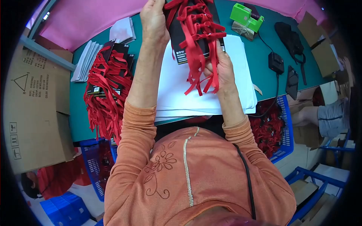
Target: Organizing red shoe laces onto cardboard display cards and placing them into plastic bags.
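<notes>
A black card with several red ribbon bows (200, 32) is held up over a stack of white sheets (181, 96). My left hand (155, 24) is closed on the card's upper left edge; its fingertips are partly cut off by the frame. At the lower right edge of the card, my right hand (223, 69) is closed, its fingers partly hidden behind the card and the hanging ribbon tails. Beside my left forearm lies a heap of similar black cards with red bows (109, 81), its tails hanging over the table's front edge.
White folded sheets (87, 62) lie behind the heap. A green tape dispenser (247, 18), a black boxy device with a cable (276, 62) and a phone (292, 82) are at right. Blue baskets (288, 132) of red bows stand below; a large carton (36, 109) is left.
</notes>
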`<state>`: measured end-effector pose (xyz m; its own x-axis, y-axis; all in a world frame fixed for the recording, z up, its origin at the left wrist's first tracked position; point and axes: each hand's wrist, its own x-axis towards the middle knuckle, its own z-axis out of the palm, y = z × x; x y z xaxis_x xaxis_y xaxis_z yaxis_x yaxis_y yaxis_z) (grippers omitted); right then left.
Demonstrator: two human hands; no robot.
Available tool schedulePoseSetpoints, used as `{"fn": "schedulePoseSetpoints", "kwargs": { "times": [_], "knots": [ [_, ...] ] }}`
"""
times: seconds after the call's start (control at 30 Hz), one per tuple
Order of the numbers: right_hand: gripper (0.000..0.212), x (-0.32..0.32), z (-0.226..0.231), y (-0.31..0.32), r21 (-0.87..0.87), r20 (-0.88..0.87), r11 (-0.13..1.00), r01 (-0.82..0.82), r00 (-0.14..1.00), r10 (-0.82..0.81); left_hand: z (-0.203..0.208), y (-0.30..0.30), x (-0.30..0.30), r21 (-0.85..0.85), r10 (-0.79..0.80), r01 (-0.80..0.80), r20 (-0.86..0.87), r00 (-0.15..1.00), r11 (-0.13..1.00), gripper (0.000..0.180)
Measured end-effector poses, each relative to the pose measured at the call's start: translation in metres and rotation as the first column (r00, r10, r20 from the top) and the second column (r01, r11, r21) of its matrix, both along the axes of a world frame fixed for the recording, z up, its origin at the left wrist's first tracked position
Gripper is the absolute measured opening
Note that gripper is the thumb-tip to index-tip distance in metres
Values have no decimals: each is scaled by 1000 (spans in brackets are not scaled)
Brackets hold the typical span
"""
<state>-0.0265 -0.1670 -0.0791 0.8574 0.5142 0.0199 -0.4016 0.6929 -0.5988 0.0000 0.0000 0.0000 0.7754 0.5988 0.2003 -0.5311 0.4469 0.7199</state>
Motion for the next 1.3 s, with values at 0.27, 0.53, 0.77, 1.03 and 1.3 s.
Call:
{"fn": "schedulePoseSetpoints", "kwargs": {
  "times": [0.27,0.53,0.77,1.03,1.3],
  "knots": [
    [34,8,6,-15,-184,228,946,265,948,-221,-26,-23,-50,755,420,-418,208,884,506,26],
    [34,10,10,-13,-180,232,942,282,943,-238,-20,-34,-48,801,481,-574,441,758,169,19],
    [33,10,1,-14,-148,175,951,270,954,-243,-17,-18,-48,811,416,-585,527,741,16,12],
    [31,10,-5,-16,-103,168,963,248,959,-229,-10,-21,-43,900,292,-431,398,870,58,5],
    [29,14,-6,-23,-196,248,931,308,934,-256,8,-16,-44,825,62,27,-75,995,565,10]
  ]
}}
